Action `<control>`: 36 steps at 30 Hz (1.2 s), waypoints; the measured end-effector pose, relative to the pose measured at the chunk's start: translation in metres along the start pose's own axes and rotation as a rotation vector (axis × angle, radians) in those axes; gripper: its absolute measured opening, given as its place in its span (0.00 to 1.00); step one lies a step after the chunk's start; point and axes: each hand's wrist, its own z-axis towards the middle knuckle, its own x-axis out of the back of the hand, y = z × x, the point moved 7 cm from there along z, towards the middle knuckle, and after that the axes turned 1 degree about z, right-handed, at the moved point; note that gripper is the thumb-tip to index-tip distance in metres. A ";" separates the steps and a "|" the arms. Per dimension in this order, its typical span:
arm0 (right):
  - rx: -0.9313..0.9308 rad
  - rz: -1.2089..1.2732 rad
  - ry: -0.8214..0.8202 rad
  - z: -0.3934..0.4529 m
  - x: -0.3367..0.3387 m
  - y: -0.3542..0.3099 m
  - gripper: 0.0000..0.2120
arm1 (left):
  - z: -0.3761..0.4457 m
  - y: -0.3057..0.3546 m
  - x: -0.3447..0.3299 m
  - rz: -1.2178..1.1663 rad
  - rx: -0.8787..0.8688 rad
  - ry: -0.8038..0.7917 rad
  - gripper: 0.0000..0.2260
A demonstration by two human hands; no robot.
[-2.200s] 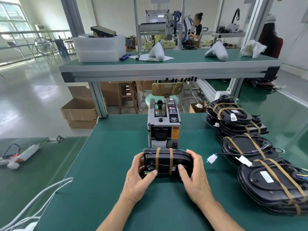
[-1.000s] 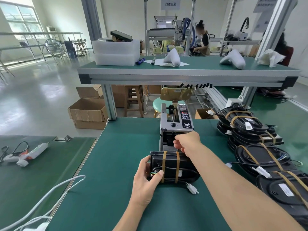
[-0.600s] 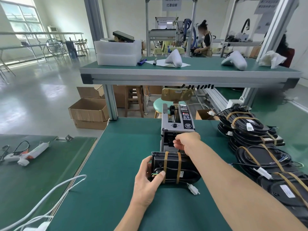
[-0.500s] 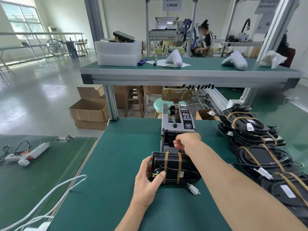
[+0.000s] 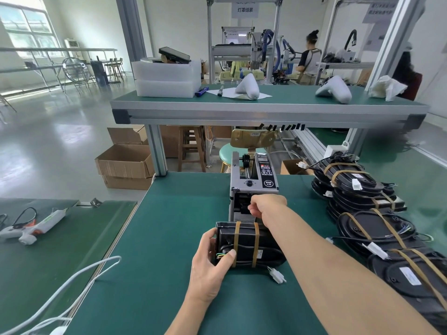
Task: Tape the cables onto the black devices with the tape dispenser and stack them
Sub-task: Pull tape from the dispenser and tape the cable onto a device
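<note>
The black device point(image 5: 249, 245) lies on the green table point(image 5: 169, 238), directly in front of the tape dispenser point(image 5: 252, 187) and touching or nearly touching its front face. Two tan tape bands point(image 5: 255, 245) wrap across the device, side by side. Coloured wires point(image 5: 221, 255) show at its left end. A white connector point(image 5: 277, 278) on a black cable lies on the table just off its near right corner.

The left hand point(image 5: 209, 264) grips the device's left end. The forearm enters from the bottom edge and angles up. The thumb point(image 5: 228, 258) presses on the near face beside the left band; the other fingers curl over the far left edge, their tips hidden.

The right hand point(image 5: 267, 206) is at the dispenser's front opening, above and behind the device, clear of it. The right forearm crosses from the lower right corner, passing over the device's right end. The fingers are curled toward the opening with thumb and forefinger drawn together; whether they pinch a tape piece cannot be told, as the hand covers the outlet.

To the right, stacks of taped devices point(image 5: 377, 228) stand on the table, well apart from the hands, each with tan bands and cables. A white cord point(image 5: 79, 279) runs across the table's left edge. On a lower surface at left lies a white tool point(image 5: 36, 226). Beyond the dispenser stand a second bench point(image 5: 266, 110), a stool point(image 5: 232, 153) and cardboard boxes point(image 5: 125, 165).
</note>
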 end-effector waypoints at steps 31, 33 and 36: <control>-0.221 0.535 0.019 -0.026 -0.019 0.010 0.10 | -0.016 0.009 0.001 -0.053 -0.026 -0.001 0.24; -0.226 0.548 0.073 -0.022 -0.019 0.017 0.10 | -0.016 0.011 0.002 -0.059 -0.027 0.000 0.24; -0.231 0.540 0.106 -0.017 -0.021 0.021 0.11 | -0.017 0.011 0.003 -0.057 -0.031 -0.003 0.24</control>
